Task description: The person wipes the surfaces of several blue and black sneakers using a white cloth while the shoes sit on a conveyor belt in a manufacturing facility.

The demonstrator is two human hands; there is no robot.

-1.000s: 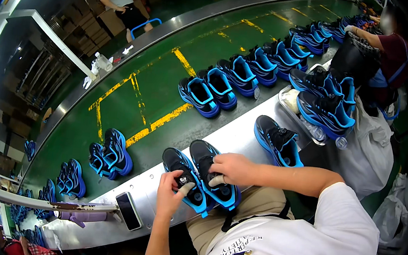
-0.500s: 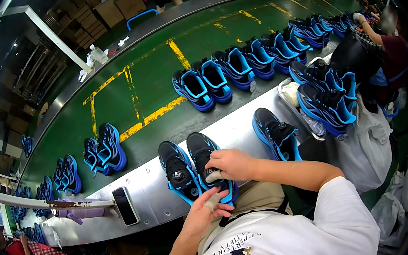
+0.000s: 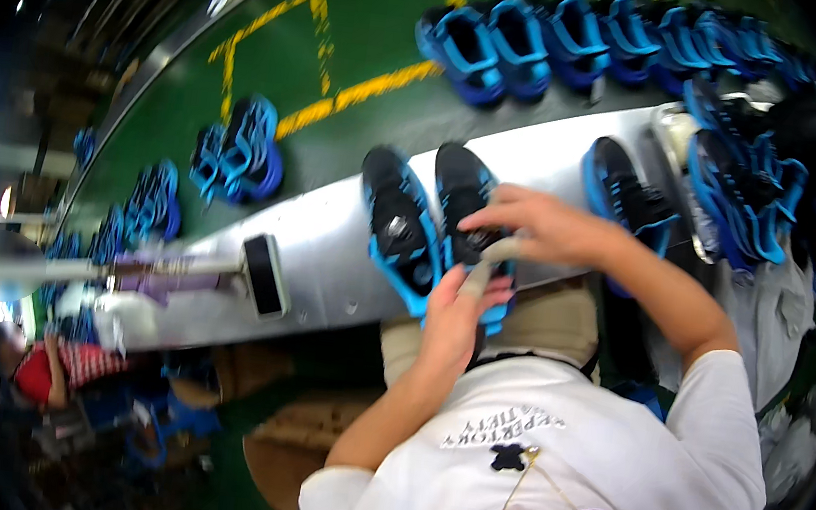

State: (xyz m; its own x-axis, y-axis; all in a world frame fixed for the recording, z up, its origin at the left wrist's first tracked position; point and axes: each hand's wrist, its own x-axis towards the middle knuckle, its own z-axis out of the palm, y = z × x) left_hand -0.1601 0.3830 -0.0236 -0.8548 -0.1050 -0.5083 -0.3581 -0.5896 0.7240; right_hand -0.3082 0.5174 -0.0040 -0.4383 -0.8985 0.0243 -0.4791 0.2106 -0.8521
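A pair of black-and-blue sneakers stands side by side on the metal bench in front of me, toes pointing away. The left sneaker (image 3: pixel 395 208) shows a round dial on its tongue, and no hand touches it. Over the right sneaker (image 3: pixel 459 175), my right hand (image 3: pixel 557 230) comes in from the right, its fingers bent down at the tongue and its thumb wrapped in pale tape. At the same shoe's heel opening is my left hand (image 3: pixel 456 316), palm up, fingers stretched out and one of them taped. Both hands partly hide the collar, and their fingertips are blurred.
A single sneaker (image 3: pixel 622 184) stands to the right on the metal bench (image 3: pixel 331 221). Beyond it, more sneakers (image 3: pixel 737 192) rest on a tray. Several pairs line the green surface (image 3: pixel 361 48). A phone (image 3: pixel 266 276) is mounted at the left. A person in red (image 3: pixel 63 367) is lower left.
The view has swung, so the bench and shoes sit higher in the picture. My hands stay at the right sneaker; the right fingers have loosened a little from the tongue.
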